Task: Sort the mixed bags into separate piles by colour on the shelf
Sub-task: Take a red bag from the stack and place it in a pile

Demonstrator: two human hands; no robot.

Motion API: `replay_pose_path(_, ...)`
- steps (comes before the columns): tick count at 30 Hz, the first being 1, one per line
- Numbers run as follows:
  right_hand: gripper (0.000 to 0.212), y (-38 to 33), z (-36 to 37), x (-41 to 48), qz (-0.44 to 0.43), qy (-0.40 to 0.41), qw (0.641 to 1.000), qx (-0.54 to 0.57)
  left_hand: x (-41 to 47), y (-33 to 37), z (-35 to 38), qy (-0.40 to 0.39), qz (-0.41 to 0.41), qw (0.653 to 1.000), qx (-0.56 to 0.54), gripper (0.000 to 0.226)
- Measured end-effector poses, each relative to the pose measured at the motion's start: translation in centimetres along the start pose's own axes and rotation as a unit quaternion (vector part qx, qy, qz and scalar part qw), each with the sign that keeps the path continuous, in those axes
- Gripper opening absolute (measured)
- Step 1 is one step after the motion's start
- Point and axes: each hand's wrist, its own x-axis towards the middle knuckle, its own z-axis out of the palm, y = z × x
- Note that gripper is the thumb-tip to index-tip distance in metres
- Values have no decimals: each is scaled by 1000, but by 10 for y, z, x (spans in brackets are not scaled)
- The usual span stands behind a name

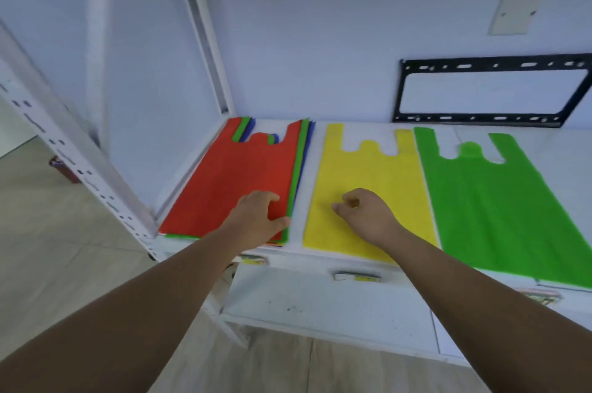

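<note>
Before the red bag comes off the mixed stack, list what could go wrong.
1. The left hand rests on the near corner of the mixed stack, where green and blue edges show under the red bag. A pull may drag several bags at once.
2. The yellow bag and green bag lie close together, so a loose placement could overlap them.
3. The green bag's near edge reaches the front of the shelf and might slide off.

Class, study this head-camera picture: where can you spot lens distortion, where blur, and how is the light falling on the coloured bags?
Head view: the wide-angle lens slants the white shelf post and skews the black wall bracket; blur smears the post's holes and the bracket's slots; the light is soft and even, with no glare on the red bag, yellow bag or green bag.
</note>
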Motion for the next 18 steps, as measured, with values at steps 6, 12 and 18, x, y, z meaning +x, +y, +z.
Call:
replay_pose_path(6,37,-63,78,-3,60,30,989,132,-3,-91,-29,-47,40,997,-35,81)
replay_pose_path(12,27,-86,99,-13,59,101,991,70,-1,-107,-27,-45,164,984,60,83)
replay_pose_path(18,26,-94,95,-14,95,81,983,134,8,-118,-28,-52,191,980,7,70)
